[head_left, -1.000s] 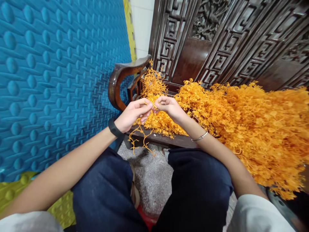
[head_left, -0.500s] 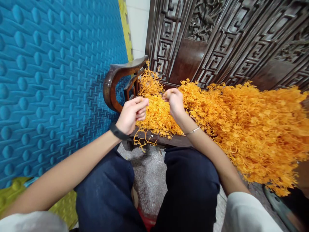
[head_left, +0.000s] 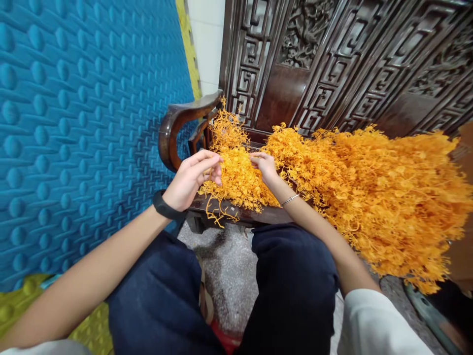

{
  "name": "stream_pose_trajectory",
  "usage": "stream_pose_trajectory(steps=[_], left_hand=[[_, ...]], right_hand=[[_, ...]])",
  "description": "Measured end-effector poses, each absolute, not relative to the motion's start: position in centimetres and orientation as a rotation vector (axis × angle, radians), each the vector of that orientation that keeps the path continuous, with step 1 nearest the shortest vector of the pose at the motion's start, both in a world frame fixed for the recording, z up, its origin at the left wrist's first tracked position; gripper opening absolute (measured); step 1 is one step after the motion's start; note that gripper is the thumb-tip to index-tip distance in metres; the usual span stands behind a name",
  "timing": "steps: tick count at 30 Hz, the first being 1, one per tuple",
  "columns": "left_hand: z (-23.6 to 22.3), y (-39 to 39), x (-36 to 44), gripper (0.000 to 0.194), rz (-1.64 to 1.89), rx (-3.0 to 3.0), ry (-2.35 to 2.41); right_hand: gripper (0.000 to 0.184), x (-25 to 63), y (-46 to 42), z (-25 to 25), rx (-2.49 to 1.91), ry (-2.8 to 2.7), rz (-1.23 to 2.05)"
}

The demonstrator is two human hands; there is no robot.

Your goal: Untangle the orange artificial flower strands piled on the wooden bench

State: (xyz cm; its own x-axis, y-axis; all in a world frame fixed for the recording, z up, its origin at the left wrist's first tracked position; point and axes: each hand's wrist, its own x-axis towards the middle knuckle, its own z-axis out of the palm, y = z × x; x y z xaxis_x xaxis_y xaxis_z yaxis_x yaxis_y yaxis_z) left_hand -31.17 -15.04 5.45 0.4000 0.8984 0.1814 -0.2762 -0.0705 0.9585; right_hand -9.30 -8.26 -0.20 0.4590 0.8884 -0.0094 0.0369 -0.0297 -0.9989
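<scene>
My left hand (head_left: 197, 175) hovers at the left side of a small heap of orange plastic flower pieces (head_left: 242, 180), thumb and forefinger drawn together, the other fingers loosely curled. Opposite it, my right hand (head_left: 265, 166) is closed in a pinch above the same heap. Whatever either pinch holds is too small to make out. Behind the hands, thin branching orange stems (head_left: 229, 130) are piled against the armrest. A few loose stem pieces (head_left: 218, 212) hang over the bench's front edge.
A dark carved wooden bench (head_left: 254, 216) has a curved armrest (head_left: 168, 130) at left and a lattice backrest (head_left: 283, 96). A large mound of orange plastic flowers (head_left: 388, 192) fills its right side. Blue foam matting (head_left: 92, 123) stands on the left.
My left hand has shifted slightly left and its fingers have loosened a little. My right hand has come down slightly over the small heap. The view has tilted a little.
</scene>
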Motion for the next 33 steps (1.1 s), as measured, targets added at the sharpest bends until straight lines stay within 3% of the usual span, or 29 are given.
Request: stream_pose_trajectory(steps=[12, 19, 23, 25, 29, 33], left_hand=[[6.1, -15.4, -31.3, 0.050, 1.019, 1.255, 0.599], [5.9, -15.5, -31.1, 0.055, 1.016, 1.288, 0.497], [5.7, -15.7, -31.0, 0.056, 1.041, 1.342, 0.430], [5.7, -15.7, -30.9, 0.057, 1.052, 1.368, 0.401], [5.8, -15.8, -30.9, 0.061, 1.093, 1.425, 0.384], [6.1, -15.8, -31.2, 0.063, 1.203, 1.444, 0.483]], right_hand=[[0.066, -9.0, -7.5, -0.7, -1.187, -1.241, 1.079], [0.034, -10.6, -10.8, 2.0, -0.905, -1.511, 1.424], [0.051, -12.9, -13.2, 3.4, -0.845, -1.890, 1.620], [0.054, -14.0, -13.9, 3.7, -0.814, -2.026, 1.591], [0.031, -15.5, -14.4, 4.2, -0.819, -2.069, 1.337], [0.027, -15.5, -14.6, 4.9, -0.797, -1.984, 1.310]])
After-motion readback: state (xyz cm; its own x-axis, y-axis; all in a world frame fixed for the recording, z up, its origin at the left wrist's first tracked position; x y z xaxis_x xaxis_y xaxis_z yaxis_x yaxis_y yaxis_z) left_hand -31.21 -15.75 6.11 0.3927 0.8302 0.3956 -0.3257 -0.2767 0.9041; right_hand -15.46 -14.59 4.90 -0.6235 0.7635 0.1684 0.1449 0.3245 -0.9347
